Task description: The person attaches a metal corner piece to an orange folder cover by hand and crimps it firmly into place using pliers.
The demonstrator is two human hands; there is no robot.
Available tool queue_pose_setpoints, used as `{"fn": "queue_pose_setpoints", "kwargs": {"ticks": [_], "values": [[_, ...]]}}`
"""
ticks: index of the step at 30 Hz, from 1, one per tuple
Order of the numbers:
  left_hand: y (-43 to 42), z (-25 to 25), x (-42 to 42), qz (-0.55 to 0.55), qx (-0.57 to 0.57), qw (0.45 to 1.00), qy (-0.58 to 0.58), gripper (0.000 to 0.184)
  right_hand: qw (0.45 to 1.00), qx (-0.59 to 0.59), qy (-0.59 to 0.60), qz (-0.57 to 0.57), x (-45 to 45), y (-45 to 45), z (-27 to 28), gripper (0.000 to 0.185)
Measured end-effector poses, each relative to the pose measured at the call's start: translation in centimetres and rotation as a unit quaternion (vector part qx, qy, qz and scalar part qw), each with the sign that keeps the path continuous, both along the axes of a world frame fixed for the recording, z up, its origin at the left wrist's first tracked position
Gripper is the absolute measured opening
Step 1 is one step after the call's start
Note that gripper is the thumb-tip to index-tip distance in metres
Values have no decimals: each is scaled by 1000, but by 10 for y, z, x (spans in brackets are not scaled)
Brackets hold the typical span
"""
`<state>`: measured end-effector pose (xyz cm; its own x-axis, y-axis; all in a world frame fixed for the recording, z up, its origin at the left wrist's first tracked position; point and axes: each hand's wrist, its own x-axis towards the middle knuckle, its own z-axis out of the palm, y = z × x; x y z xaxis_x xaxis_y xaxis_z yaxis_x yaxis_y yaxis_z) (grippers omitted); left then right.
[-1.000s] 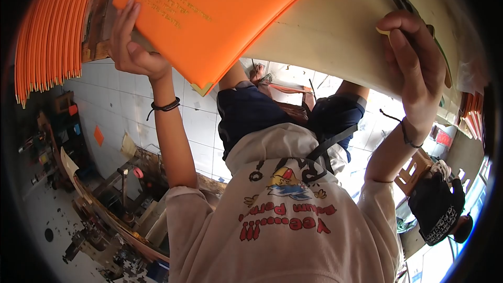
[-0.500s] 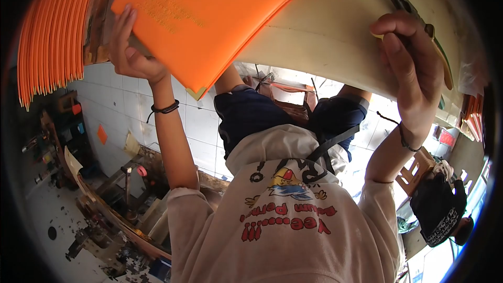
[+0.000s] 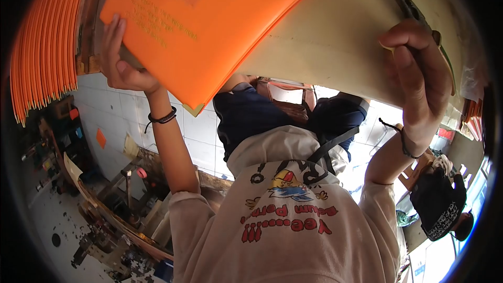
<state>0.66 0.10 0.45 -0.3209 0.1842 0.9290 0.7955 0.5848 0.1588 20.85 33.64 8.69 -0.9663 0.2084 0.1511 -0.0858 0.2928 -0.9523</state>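
Steadily brace the folder (image 3: 209, 23) with your left hand (image 3: 123, 65), thumb and fingers apart, your right hand (image 3: 422, 71) lightly pinching the yellow piece (image 3: 387, 48).

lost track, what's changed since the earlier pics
The left hand and orange folder sit slightly lower and further left in view, the right hand slightly lower; the camera shifted too. Nothing was grasped or released: the right hand still pinches a yellow piece.
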Motion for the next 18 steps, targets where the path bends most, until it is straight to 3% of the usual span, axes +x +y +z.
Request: {"fn": "queue_pose_setpoints", "kwargs": {"ticks": [14,18], "values": [[0,0,-4,-12,10,1000,17,56,999,-30,19,-24,2,4,-4,21],[2,2,-4,1,-3,1000,29,56,996,-31,73,-40,-4,8,-11,25]]}}
